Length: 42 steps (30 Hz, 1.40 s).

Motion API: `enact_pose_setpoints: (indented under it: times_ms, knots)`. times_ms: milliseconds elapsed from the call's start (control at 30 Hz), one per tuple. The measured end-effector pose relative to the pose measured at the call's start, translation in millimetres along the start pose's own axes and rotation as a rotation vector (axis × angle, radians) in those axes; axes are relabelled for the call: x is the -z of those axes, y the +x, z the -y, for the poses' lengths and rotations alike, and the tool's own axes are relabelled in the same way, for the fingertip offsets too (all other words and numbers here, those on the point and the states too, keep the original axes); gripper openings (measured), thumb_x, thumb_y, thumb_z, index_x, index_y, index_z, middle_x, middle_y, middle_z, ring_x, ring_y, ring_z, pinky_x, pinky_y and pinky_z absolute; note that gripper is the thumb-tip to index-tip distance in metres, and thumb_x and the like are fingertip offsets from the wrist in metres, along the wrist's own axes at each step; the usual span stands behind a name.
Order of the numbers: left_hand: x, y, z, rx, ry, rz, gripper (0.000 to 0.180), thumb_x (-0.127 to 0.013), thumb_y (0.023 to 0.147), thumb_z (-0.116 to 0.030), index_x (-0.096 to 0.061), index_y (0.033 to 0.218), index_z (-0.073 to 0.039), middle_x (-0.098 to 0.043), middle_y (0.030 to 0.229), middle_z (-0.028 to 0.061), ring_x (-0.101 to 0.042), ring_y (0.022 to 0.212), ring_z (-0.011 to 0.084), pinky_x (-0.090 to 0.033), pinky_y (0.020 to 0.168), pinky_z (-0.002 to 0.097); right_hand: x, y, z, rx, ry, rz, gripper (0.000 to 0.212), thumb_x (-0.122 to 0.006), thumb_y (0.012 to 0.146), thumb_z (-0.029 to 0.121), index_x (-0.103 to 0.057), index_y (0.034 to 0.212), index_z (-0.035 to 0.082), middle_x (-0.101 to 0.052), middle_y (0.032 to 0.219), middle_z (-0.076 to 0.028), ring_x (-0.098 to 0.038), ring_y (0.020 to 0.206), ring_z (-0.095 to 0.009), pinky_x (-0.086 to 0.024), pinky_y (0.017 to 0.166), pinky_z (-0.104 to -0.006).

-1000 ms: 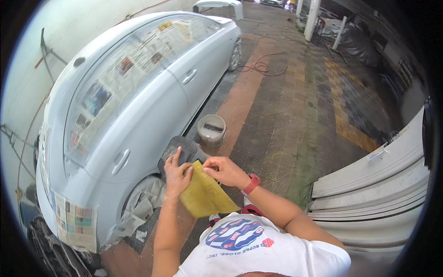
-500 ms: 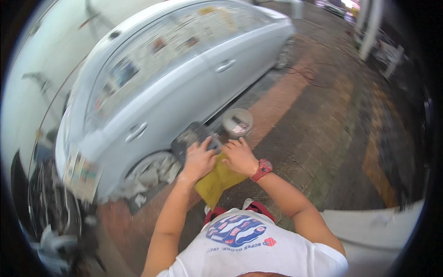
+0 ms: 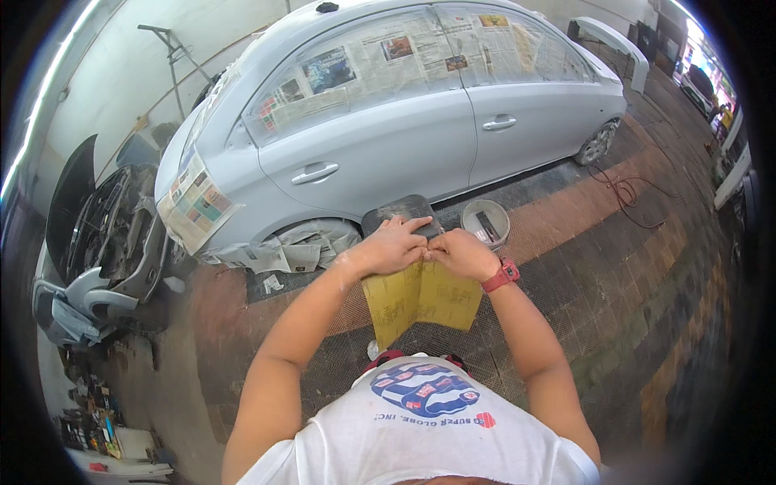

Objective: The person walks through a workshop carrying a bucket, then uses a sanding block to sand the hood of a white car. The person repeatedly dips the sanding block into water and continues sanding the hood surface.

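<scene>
A yellow sheet with faint print [image 3: 444, 297], which looks like the back of sandpaper, hangs from my hands with a crease down its middle. My left hand [image 3: 394, 245] grips its top edge, its index finger stretched out to the right. Right beside it, my right hand [image 3: 462, 255] pinches the same edge near the crease, the fingertips of both hands almost meeting. The red watch [image 3: 503, 275] is on my right wrist. Just beyond my hands is a dark flat-topped object [image 3: 402, 212], partly covered by my left hand. A round pale bucket [image 3: 503, 234] with a dark block in it stands to its right.
A grey-primed car [image 3: 372, 145] stands ahead, its windows masked with newspaper [image 3: 376, 61] and its near wheel wrapped in paper [image 3: 303, 246]. Left of it is a dismantled car front [image 3: 113, 234]. A reddish hose [image 3: 626, 194] lies on the patterned floor [image 3: 558, 291].
My view has swung, showing more of the car. My hands have come together at the sheet's top edge, and the sheet now hangs more openly with its crease plain.
</scene>
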<state>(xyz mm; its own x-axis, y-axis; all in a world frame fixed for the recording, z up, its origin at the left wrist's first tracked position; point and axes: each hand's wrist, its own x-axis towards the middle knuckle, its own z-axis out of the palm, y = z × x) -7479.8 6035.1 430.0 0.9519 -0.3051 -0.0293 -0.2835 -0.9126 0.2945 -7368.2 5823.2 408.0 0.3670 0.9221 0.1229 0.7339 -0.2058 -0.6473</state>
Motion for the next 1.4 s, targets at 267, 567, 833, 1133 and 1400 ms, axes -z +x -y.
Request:
enact_pose_setpoints:
  times_ms: [267,567,833,1133,1400]
  knots:
    - [19.7,-37.2,16.7,0.338,-0.925,0.103,0.063,-0.054,0.111,-0.045,-0.048,0.158,-0.003,-0.055,0.155,0.0132,-0.053,0.138,0.0204,-0.042,0.115,0.0355,19.2,7.5,29.9,0.054,-0.160,-0.112,0.026,-0.073,0.096,0.032,-0.076,0.103,0.007,-0.075,0.090,-0.018,-0.072,0.088,-0.040,-0.056,0.076,-0.0468]
    - [-71.5,-111.6,71.0,0.762,-1.541,0.003,0.074,-0.045,0.104,-0.069,-0.070,0.129,-0.004,-0.071,0.125,0.0066,-0.065,0.112,0.0151,-0.053,0.096,0.0312,-46.3,-43.0,-49.3,-0.335,1.443,-0.144,0.038,-0.072,0.101,0.010,-0.058,0.136,0.005,-0.077,0.097,-0.008,-0.074,0.086,-0.012,-0.058,0.072,-0.0258]
    - [-112.4,-166.6,-9.2,0.739,-1.226,-0.286,0.106,-0.025,0.100,-0.085,-0.064,0.140,0.004,-0.061,0.149,0.0209,-0.056,0.136,0.0300,-0.039,0.116,0.0384,-106.2,-92.6,-80.6,-0.641,1.644,-0.253,0.016,-0.070,0.103,0.010,-0.071,0.116,0.000,-0.077,0.103,-0.008,-0.075,0.088,-0.014,-0.062,0.080,-0.0287]
    - [-71.4,-119.4,-39.7,0.700,-0.901,-0.286,0.061,-0.053,0.110,-0.048,-0.068,0.131,0.007,-0.071,0.134,0.0184,-0.069,0.118,0.0270,-0.052,0.100,0.0401,-79.4,-88.6,-79.6,-0.549,1.537,-0.238,0.018,-0.068,0.104,0.013,-0.074,0.115,0.001,-0.077,0.106,-0.006,-0.073,0.087,-0.012,-0.061,0.077,-0.0280]
    - [-106.1,-127.6,-42.7,0.988,-1.559,-0.326,0.055,-0.055,0.110,-0.046,-0.071,0.127,0.003,-0.076,0.123,0.0151,-0.074,0.105,0.0203,-0.054,0.097,0.0344,-126.0,-127.7,-79.9,-0.752,1.640,-0.260,0.025,-0.068,0.102,0.006,-0.070,0.126,-0.001,-0.076,0.114,-0.013,-0.076,0.097,-0.020,-0.065,0.085,-0.0340]
